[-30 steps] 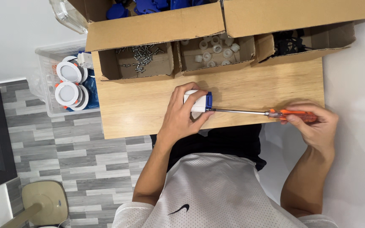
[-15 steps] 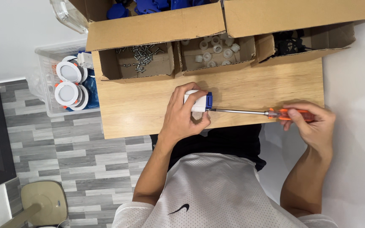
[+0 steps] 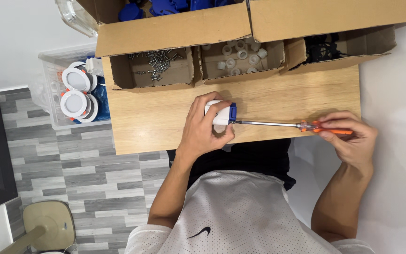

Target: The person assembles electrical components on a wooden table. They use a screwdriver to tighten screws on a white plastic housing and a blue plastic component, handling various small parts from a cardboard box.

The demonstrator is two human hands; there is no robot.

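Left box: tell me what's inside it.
The left box holds loose metal screws, scattered on its floor. Its near wall hides the front strip.

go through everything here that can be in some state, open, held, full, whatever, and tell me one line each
Left hand: gripping the small white and blue plastic device on the wooden table.
Right hand: holding the long orange-handled screwdriver, tip at the device.
Cardboard box of metal screws: open.
Cardboard box of white plastic caps: open.
Clear plastic bin: open, holds round white fixtures.
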